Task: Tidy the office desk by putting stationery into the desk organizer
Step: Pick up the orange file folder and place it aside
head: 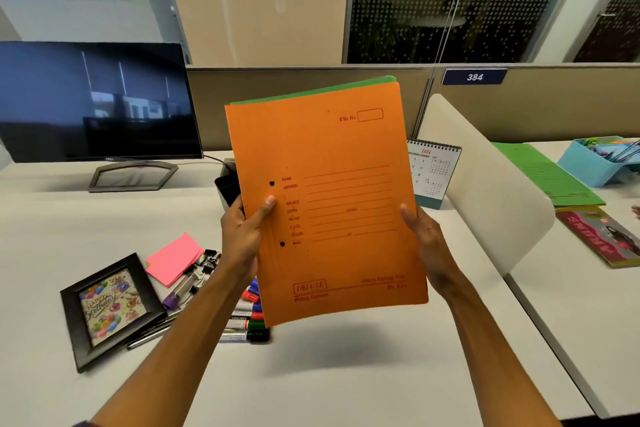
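An orange file folder (332, 191) with a green folder (377, 81) behind it is held upright above the desk, in the middle of the view. My left hand (244, 236) grips its left edge, thumb on the front. My right hand (424, 239) grips its right edge. A black desk organizer (227, 185) stands behind the folder, mostly hidden. Several markers (247, 321) lie below the folder. Pens (180, 291), binder clips (207, 258) and pink sticky notes (173, 258) lie to the left.
A monitor (93, 100) stands at the back left. A black picture frame (107, 310) lies front left. A desk calendar (433, 172) stands right of the folder. Beyond a white divider (485, 184) are a green folder (547, 175), a blue tray (595, 159) and a magazine (602, 236).
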`<state>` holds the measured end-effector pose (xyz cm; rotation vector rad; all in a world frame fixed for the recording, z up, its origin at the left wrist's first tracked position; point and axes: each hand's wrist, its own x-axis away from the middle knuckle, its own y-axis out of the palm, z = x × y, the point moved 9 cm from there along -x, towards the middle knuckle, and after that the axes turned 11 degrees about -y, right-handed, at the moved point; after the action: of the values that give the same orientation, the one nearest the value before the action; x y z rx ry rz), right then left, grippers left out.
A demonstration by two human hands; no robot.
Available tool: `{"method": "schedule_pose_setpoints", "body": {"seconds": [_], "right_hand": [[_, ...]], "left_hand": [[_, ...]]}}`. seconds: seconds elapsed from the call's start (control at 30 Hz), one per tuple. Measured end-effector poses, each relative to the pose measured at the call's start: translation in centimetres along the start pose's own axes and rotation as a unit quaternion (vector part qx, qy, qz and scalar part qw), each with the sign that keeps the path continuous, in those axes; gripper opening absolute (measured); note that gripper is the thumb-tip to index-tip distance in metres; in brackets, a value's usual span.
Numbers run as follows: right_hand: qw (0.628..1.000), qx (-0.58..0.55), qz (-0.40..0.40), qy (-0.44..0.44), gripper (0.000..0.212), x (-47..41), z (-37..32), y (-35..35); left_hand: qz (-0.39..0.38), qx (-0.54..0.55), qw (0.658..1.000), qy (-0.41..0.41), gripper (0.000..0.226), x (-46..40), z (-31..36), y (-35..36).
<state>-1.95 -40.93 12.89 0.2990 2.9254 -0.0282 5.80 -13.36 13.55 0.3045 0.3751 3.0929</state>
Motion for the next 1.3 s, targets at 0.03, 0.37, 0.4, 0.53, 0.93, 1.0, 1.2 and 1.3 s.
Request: {"method": "schedule_pose_setpoints", "body": {"seconds": [0.03,0.37,0.4,0.53,0.93,1.0,1.2,1.3], "right_hand": [[1.0,0.027,-0.001,-0.008,0.044,-0.1,-0.1,-0.1],[0.989,0.145,0.024,-0.016,0.051,0.2,2.9,-1.4],[0.989,0.146,0.03,-0.013,0.054,0.4,3.4,-1.6],[0.986,0.162,0.034,-0.024,0.049,1.0,4.9,-2.0],[0.989,0.121,0.065,-0.049,0.049,1.6,4.2,-2.9],[0.99,0.112,0.068,-0.056,0.049,1.5,3.7,-3.1],[0.991,0.087,0.086,-0.052,0.043,1.3,3.0,-3.4],[0.993,0.08,0.08,-0.046,0.044,1.4,3.4,-3.4]], "left_hand": [[-0.003,-0.002,1.0,0.004,0.039,0.0,0.0,0.1],[-0.039,-0.068,0.997,0.009,0.035,0.8,-2.9,0.0],[-0.043,-0.075,0.996,0.009,0.035,0.9,-3.5,-0.2],[-0.067,-0.101,0.993,0.014,0.036,1.5,-5.0,-0.3],[-0.105,-0.111,0.988,0.021,0.044,1.7,-4.5,1.5],[-0.107,-0.106,0.988,0.017,0.041,1.8,-4.6,1.7],[-0.097,-0.087,0.991,0.017,0.046,1.9,-4.0,2.0],[-0.104,-0.09,0.99,0.021,0.041,2.0,-4.0,2.2]]}}
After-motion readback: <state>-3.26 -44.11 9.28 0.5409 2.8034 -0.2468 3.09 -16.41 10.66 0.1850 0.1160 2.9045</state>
